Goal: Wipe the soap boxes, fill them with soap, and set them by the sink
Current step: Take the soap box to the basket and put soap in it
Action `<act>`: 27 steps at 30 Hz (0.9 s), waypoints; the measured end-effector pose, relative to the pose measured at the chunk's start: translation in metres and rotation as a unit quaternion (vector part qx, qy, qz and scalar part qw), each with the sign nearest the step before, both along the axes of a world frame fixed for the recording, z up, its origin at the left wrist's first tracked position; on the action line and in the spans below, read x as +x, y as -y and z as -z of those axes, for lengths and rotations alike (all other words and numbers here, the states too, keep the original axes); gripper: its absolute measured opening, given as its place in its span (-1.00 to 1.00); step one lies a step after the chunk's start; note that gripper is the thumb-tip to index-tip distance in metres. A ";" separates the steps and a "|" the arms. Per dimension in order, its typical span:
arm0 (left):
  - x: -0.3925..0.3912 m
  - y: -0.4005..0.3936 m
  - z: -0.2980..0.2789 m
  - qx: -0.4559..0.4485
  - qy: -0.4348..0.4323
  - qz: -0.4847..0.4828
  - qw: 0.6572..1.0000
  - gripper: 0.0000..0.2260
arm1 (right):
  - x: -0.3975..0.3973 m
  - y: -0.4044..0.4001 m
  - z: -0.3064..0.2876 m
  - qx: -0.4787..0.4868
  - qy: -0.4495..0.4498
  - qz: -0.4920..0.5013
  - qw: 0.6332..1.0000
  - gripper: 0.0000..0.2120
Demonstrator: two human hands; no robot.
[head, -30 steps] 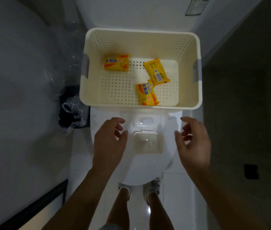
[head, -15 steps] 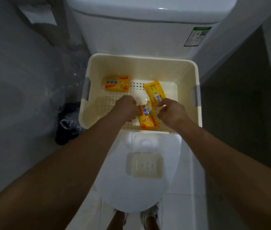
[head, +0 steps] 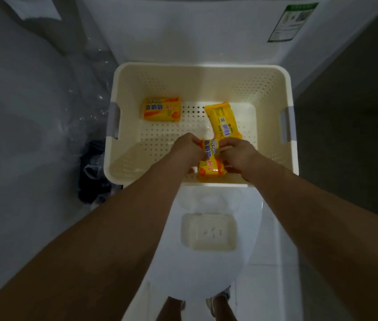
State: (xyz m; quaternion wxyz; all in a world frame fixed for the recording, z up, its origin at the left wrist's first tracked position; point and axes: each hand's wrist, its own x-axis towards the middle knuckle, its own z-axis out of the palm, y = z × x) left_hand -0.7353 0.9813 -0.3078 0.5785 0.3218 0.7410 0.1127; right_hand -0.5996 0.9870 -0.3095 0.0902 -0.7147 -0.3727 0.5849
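A cream perforated basket [head: 273,84] stands on the closed toilet lid. Inside it lie three yellow wrapped soap bars. My left hand [head: 189,149] and my right hand [head: 237,154] both pinch the nearest soap bar [head: 210,162] at the basket's front, one hand on each side of its wrapper. A second soap bar [head: 162,109] lies at the back left and a third soap bar [head: 223,120] lies tilted at the back right. An open, empty pale soap box [head: 208,231] sits on the toilet lid [head: 197,279] below the basket.
The toilet tank [head: 183,31] with a green label [head: 291,22] rises behind the basket. A bin with a black bag [head: 93,172] stands on the floor at the left. A grey wall closes the left side, a dark wall the right. My feet show below the lid.
Both hands went from hovering over the soap box up into the basket and took hold of the nearest soap bar. The camera has come closer to the basket.
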 end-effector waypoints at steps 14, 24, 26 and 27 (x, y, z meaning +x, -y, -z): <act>-0.032 0.013 -0.065 0.228 0.090 -0.073 0.967 -0.68 | -0.008 0.002 -0.084 0.066 -0.184 0.126 0.973 -0.80; -0.044 0.019 -0.111 0.290 0.138 0.016 0.947 -0.68 | 0.004 0.028 -0.128 0.051 -0.217 0.102 0.970 -0.86; -0.038 0.029 -0.115 0.290 0.141 -0.003 0.947 -0.66 | 0.008 0.039 -0.129 0.054 -0.236 0.131 0.961 -0.87; -0.035 0.035 -0.116 0.290 0.131 -0.015 0.948 -0.64 | 0.011 0.045 -0.129 0.052 -0.249 0.151 0.955 -0.86</act>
